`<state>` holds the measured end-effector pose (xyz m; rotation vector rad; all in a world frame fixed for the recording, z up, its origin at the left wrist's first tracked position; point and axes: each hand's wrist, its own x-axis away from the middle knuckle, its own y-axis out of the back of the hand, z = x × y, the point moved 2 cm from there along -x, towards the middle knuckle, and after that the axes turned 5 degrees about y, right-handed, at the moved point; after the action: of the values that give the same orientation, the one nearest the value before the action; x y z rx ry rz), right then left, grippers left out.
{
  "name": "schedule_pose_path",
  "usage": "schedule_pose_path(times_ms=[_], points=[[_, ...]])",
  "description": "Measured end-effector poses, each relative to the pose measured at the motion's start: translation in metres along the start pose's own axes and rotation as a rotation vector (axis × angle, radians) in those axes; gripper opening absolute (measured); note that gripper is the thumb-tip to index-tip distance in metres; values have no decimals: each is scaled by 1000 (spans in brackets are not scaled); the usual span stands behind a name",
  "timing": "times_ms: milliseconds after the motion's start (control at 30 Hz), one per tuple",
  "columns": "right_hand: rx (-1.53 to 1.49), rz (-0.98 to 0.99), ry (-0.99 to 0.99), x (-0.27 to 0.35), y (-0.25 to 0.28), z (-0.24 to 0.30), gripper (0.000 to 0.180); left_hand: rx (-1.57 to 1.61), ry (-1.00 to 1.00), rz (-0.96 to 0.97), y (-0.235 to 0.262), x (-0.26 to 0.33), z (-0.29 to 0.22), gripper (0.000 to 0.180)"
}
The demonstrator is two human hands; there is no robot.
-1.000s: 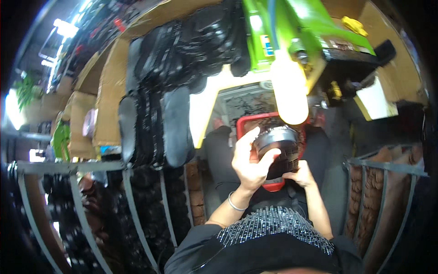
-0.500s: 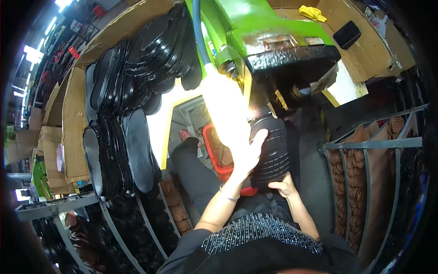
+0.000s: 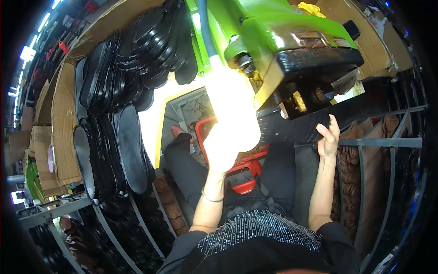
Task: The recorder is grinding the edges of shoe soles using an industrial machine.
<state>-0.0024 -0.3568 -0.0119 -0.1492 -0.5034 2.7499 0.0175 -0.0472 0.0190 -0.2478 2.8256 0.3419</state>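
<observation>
- Nearest me is my black top with its glittering beaded front [image 3: 260,230].
- A thin bracelet [image 3: 212,199] circles my left wrist. My left grip [image 3: 220,153] is washed out by glare, so I cannot tell whether it is spread or pinching anything.
- My right grip [image 3: 328,137] pinches the right end of a dark sole [image 3: 296,131], thumb and fingers curled about it.
- That sole lies crosswise above my lap, just beneath the black head of a green machine [image 3: 269,32]; I can't tell whether the two touch.
- A glowing lamp [image 3: 232,109] hangs from a blue-grey hose [image 3: 205,29], its glare spilling over my left grip.
- Lower down, between my legs, sits a red bin [image 3: 199,137].
- To my left, black soles [image 3: 134,150] stand and lean in stacked rows beside cardboard [image 3: 66,132].
- A metal rack on my right carries brown soles [image 3: 350,157].
- Farther off, a yellow cloth [image 3: 311,9] lies by more cardboard, and strip lights [image 3: 43,22] shine at upper left.
</observation>
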Motion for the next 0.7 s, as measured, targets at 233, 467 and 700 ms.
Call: schedule_pose_path(times_ms=[233, 467, 700], points=[[15, 103, -39, -3, -62, -10, 41, 526, 374, -42, 50, 15, 46, 30], [122, 262, 52, 4, -126, -11, 41, 618, 660, 167, 88, 68, 115, 23], [349, 378, 113, 9, -147, -10, 54, 263, 327, 452, 8, 18, 35, 48]])
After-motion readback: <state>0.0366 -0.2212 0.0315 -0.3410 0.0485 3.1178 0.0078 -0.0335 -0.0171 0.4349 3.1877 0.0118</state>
